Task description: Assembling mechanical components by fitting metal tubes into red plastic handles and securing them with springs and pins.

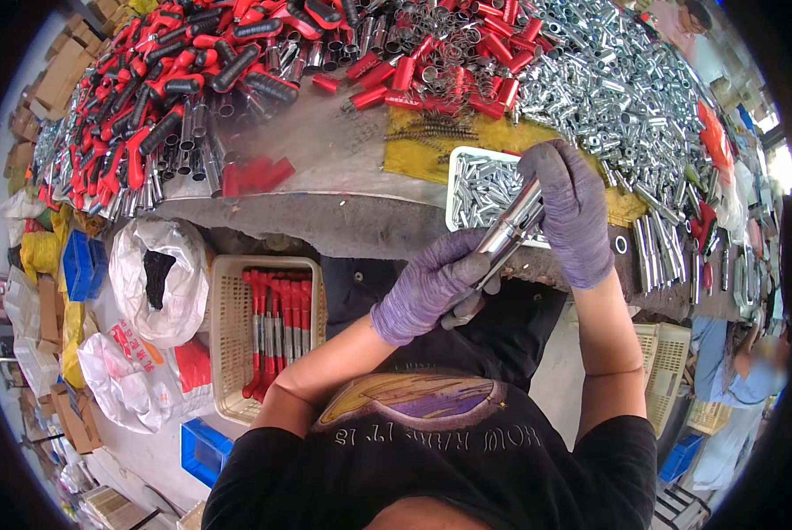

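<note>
Grey workbench: red-handled tools, silver tubes, white tray, possibly springs.

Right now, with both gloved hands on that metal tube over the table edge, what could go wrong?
1. The metal tube is held past the table edge; if the left hand or right hand slips, it may drop to the floor, likely missing the beige basket.
2. The white tray of small sleeves sits right at the edge; a bump from the right hand could tip it.
</note>
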Demonstrator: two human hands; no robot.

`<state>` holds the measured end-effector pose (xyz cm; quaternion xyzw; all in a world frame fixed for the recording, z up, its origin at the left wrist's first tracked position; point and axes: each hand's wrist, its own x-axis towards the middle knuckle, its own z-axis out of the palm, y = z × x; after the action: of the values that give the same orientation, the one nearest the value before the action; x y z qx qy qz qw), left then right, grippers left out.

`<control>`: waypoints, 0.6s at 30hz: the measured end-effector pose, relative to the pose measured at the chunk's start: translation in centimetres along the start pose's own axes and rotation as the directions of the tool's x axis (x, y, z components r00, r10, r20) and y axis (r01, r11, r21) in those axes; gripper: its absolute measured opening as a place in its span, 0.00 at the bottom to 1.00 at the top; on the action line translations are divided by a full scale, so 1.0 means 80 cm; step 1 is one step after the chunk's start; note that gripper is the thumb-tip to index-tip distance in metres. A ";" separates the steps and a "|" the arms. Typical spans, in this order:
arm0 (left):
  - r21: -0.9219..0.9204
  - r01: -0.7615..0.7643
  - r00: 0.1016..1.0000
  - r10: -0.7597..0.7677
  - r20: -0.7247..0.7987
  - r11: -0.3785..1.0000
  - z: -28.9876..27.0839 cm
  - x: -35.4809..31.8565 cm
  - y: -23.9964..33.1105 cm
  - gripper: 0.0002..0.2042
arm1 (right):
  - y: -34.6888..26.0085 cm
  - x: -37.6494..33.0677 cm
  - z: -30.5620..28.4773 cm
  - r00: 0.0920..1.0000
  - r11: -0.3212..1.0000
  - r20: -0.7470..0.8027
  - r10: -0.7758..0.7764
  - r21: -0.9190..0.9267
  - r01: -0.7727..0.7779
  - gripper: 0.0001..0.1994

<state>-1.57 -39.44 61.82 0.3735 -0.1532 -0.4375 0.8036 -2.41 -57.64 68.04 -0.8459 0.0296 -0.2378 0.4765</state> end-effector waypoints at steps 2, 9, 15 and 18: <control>0.013 -0.002 1.000 0.002 -0.006 1.000 -0.003 -0.003 0.006 0.20 | -0.015 -0.001 -0.004 0.976 0.974 0.064 0.210 0.074 -0.214 0.17; 0.053 0.032 0.999 -0.030 -0.035 0.998 -0.013 -0.012 0.020 0.19 | -0.008 -0.001 0.018 0.997 0.995 0.005 0.079 -0.060 -0.078 0.16; -0.046 -0.018 1.000 0.018 -0.003 0.999 -0.009 -0.009 0.006 0.23 | -0.012 -0.011 0.043 0.998 0.949 0.003 -0.061 -0.309 0.059 0.16; 0.020 -0.018 1.000 0.018 -0.009 1.000 -0.010 -0.012 0.005 0.26 | -0.007 -0.015 0.050 0.997 0.920 -0.042 -0.071 -0.389 0.049 0.16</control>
<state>-1.45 -38.14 61.66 0.3820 -0.1571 -0.4268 0.8045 -1.88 -53.81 66.31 -0.9171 0.0633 -0.2648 0.2913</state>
